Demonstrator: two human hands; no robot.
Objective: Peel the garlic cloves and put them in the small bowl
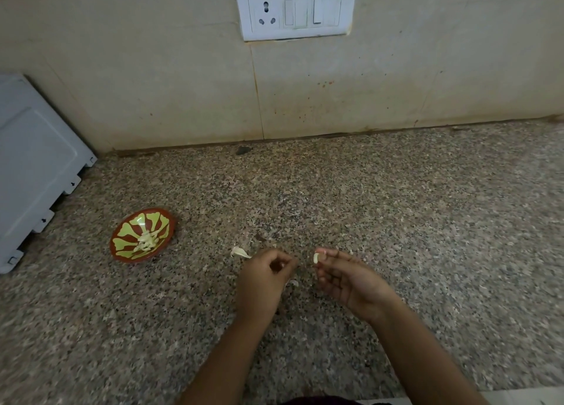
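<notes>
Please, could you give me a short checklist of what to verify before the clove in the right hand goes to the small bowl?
1. Grip: the right hand pinches the clove at its fingertips: ok.
2. Clove fully peeled: cannot tell. The side in view is pale and bare, the back is hidden.
3. Small bowl upright on the counter, with room beside the peeled cloves in it: ok.
4. Way to the bowl: ok. Only a loose skin lies flat between.
5. Left hand free of skin: cannot tell. Its fingers are curled.
</notes>
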